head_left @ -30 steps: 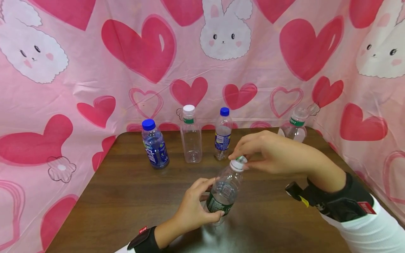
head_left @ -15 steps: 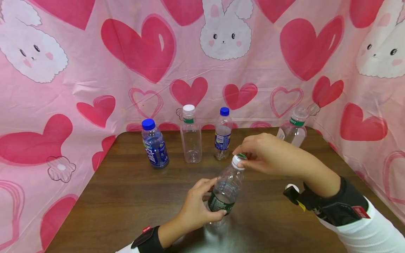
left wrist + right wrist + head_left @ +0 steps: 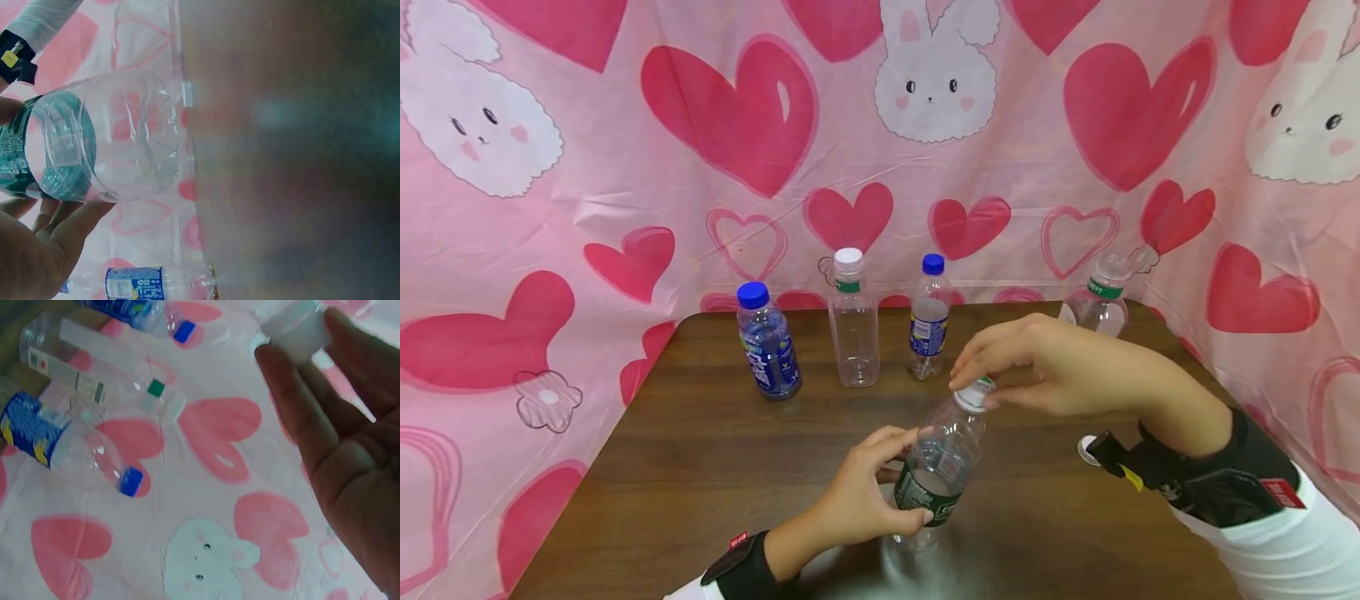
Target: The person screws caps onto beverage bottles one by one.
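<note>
In the head view my left hand [image 3: 868,492] grips a clear plastic bottle [image 3: 943,454] around its dark green label, thumb in front. The bottle leans to the right over the table, its base low and near the tabletop. At its neck sits a white cap [image 3: 972,396] with a green mark on top. My right hand [image 3: 1037,362] pinches this cap from above between thumb and fingers. In the right wrist view the thumb and a fingertip touch opposite sides of the cap [image 3: 297,328]. Through the left wrist view, the clear bottle base [image 3: 134,134] shows beyond my fingers.
Behind stand a blue-capped bottle [image 3: 769,354], a white-capped square bottle [image 3: 854,333] and a small blue-capped bottle [image 3: 929,325]. An uncapped clear bottle [image 3: 1101,304] is partly hidden behind my right hand. A white round cap-like piece [image 3: 1087,450] lies beside my right wrist camera.
My right hand turned the other way on the cap and back, its fingers shifting their hold. The held bottle moved slightly right and toward me. The bottles behind have not moved.
</note>
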`<act>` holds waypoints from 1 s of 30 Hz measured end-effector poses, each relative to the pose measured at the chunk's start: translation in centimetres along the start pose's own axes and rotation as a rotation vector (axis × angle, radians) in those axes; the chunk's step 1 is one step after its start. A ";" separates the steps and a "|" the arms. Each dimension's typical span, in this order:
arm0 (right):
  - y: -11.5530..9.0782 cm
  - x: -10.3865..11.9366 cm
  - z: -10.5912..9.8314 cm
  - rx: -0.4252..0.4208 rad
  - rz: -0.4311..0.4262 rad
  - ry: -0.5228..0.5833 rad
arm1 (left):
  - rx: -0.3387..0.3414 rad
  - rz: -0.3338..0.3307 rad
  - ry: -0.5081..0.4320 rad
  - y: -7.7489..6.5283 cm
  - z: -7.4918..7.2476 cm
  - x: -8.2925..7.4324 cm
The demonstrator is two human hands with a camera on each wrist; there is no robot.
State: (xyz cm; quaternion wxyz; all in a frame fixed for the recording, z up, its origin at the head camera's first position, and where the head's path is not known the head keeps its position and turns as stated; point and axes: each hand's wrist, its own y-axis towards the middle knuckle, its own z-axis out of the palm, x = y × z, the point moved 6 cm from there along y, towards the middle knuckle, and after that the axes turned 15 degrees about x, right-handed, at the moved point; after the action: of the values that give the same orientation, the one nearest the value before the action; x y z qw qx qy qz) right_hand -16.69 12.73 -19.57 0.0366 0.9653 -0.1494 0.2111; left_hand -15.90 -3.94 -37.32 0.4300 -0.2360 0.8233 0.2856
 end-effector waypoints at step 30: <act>0.9 -1.8 1.2 -0.132 0.364 -0.402 | -0.205 -0.116 0.161 1.0 -0.2 0.0</act>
State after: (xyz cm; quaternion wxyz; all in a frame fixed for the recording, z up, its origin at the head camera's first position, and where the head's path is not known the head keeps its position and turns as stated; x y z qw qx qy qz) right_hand -17.99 12.18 -21.43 0.0303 0.9407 -0.3379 0.0081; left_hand -16.65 -3.34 -37.00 0.3519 -0.3479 0.8067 0.3229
